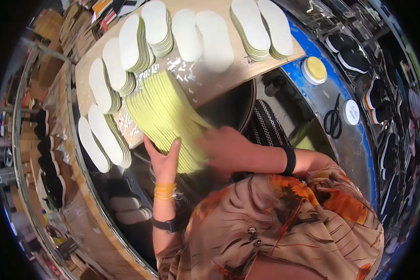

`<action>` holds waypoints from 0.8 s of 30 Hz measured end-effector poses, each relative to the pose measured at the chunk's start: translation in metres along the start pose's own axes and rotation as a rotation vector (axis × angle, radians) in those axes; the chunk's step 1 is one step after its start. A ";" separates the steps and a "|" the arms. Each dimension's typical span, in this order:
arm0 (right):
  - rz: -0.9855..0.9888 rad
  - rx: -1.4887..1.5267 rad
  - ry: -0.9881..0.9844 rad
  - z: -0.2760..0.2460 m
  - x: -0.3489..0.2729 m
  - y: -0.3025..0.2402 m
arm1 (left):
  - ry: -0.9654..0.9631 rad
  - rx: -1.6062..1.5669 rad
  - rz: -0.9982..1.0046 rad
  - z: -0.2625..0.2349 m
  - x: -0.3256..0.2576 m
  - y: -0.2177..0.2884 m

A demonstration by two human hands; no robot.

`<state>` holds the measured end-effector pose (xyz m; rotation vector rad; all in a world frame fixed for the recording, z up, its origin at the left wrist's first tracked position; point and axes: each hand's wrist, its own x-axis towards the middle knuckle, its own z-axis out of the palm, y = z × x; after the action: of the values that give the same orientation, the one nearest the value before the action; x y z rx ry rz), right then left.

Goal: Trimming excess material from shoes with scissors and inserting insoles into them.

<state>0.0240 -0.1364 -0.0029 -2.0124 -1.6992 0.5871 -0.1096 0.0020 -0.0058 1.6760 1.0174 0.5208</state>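
A thick fanned row of yellow-green insoles (158, 112) slants from the wooden board down toward my lap. My left hand (163, 156) grips its near left side, the thumb over the insoles and the fingers at their edge. At the right side of the row is my right hand (219, 149), blurred by motion. One insole bends up toward it, but its fingers are too smeared to show whether they hold it. Stacks of insoles with white tops, such as a far-left stack (135, 44) and a far-right stack (251, 28), stand along the board (219, 84).
A blue-edged metal table (331, 107) on the right carries a tub with yellow contents (314, 70), a white round lid (351, 112) and black scissors (332, 122). Black shoes (352, 53) sit on the right rack. A dark round container (233, 105) is beneath the board.
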 end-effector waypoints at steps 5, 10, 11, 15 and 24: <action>-0.059 -0.075 0.267 -0.015 0.006 -0.002 | 0.075 0.350 0.161 0.015 -0.006 -0.013; 0.221 0.236 0.314 0.015 0.022 0.015 | -0.028 -0.148 0.001 0.025 -0.003 -0.025; 0.224 0.319 0.305 0.016 0.023 0.018 | -0.030 -0.185 -0.029 0.021 -0.003 -0.017; 0.218 0.326 0.205 -0.015 0.002 -0.011 | -0.141 -0.380 -0.171 -0.004 -0.018 0.005; 0.007 0.022 0.287 0.016 -0.008 -0.009 | 0.122 0.382 0.189 0.010 -0.042 -0.006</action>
<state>0.0064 -0.1417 -0.0108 -1.9786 -1.5087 0.2991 -0.1269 -0.0380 -0.0089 2.1152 1.1033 0.5834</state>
